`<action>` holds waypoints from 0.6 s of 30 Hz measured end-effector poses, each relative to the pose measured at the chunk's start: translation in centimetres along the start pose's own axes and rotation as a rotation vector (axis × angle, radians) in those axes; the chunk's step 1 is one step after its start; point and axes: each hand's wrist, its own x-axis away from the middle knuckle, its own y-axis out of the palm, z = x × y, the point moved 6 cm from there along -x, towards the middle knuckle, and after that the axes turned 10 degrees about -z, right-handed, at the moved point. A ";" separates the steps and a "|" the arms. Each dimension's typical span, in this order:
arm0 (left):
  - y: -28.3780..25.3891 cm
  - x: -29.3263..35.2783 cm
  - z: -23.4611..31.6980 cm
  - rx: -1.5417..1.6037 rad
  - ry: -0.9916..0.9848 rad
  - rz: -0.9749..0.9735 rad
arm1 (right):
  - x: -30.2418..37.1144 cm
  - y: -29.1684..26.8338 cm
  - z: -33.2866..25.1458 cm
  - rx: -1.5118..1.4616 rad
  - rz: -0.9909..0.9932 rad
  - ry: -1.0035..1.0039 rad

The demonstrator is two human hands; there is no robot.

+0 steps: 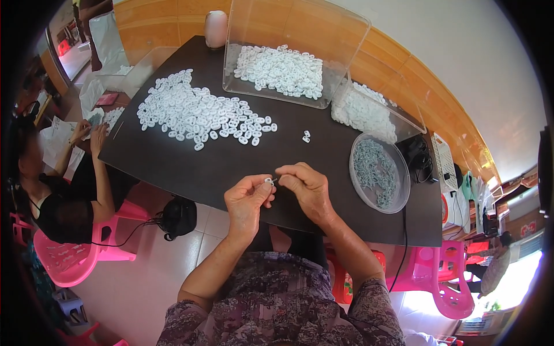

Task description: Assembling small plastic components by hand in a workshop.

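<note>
head view looks down on a dark rectangular table [242,167] with a matte top, set on a pale tiled floor [144,277]. i see my left hand [247,199] and right hand [306,187] meeting just above the near edge of the table, both curled nearly closed. the left thumb and forefinger pinch a small white ring piece [268,181]; the right fingertips [283,172] close in on it from the other side, seemingly gripping something thin, though i cannot tell what.

farther back on the left a loose heap of white ring pieces [199,112] spreads over the tabletop. a lone pair of white pieces [306,136] lies apart near the middle. behind it stands a clear plastic box [288,52] with more white pieces inside, and a second clear box [375,112] sits to its right. a round clear dish [380,172] of grey-blue pieces rests near the right end.

a wood-panelled wall [404,75] curves around the far side. another person [63,196] sits at the left on a pink plastic stool [75,259], hands at the table corner. a second pink stool [444,282] stands at lower right.
</note>
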 end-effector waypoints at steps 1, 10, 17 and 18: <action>-0.1 0.0 -0.1 -0.002 -0.016 0.010 | 0.2 -0.3 0.8 -0.053 0.015 0.067; 0.2 0.2 0.1 -0.001 0.010 -0.006 | 1.6 -0.6 3.8 -0.596 -0.002 0.286; 0.9 0.6 0.0 -0.026 -0.027 -0.040 | 1.9 0.2 4.4 -0.821 0.008 0.459; 1.0 0.6 -0.1 -0.035 -0.031 -0.035 | 1.8 0.3 4.2 -0.822 0.010 0.459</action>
